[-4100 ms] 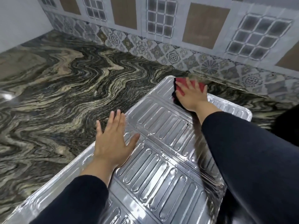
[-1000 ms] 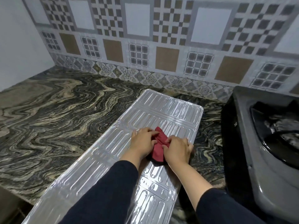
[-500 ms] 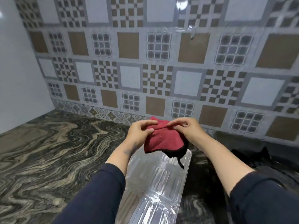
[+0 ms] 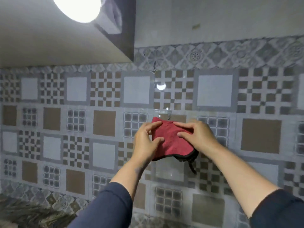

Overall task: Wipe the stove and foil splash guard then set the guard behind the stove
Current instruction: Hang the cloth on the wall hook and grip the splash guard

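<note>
A red cloth with a dark edge and a dangling loop is held up in front of the tiled wall. My left hand grips its left side and my right hand grips its top right, both raised at chest height. A small clear hook is stuck on the wall just above the cloth. The foil splash guard and the stove are out of view below the frame.
The patterned tile wall fills the view. An overhead cabinet with a bright lamp hangs at the upper left. A strip of marbled countertop shows at the bottom left.
Both hands lifted the red cloth off the foil guard and raised it toward the wall. The view tilted up, so the guard and stove dropped out of sight.
</note>
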Demonstrator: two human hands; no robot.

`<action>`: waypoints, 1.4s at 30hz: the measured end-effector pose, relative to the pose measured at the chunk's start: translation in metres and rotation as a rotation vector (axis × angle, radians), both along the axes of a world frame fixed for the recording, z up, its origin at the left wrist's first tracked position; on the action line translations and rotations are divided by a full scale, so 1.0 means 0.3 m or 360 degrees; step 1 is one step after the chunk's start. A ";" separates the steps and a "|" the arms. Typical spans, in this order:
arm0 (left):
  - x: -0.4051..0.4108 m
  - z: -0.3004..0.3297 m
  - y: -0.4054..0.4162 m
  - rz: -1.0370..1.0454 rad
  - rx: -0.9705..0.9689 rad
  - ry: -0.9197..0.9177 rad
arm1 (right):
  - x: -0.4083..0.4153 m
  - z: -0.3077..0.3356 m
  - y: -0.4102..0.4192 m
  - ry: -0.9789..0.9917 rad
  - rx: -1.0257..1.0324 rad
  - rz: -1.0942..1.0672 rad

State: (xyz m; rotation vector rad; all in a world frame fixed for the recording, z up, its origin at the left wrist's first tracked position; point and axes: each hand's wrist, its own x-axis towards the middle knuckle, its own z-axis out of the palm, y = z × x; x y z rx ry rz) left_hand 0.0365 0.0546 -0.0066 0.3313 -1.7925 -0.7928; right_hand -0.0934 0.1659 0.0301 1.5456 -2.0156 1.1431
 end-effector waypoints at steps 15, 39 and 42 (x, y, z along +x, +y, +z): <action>-0.267 0.060 -0.257 0.0131 -0.0219 -0.0148 | -0.232 0.003 -0.316 0.0311 -0.0358 -0.0322; 0.995 -0.729 0.193 0.0407 0.0735 -0.1555 | 0.823 -0.811 0.009 0.0317 0.1623 0.0401; 1.220 -0.873 0.255 0.0550 0.0887 -0.1627 | 1.012 -0.943 0.005 0.0352 0.1756 0.0659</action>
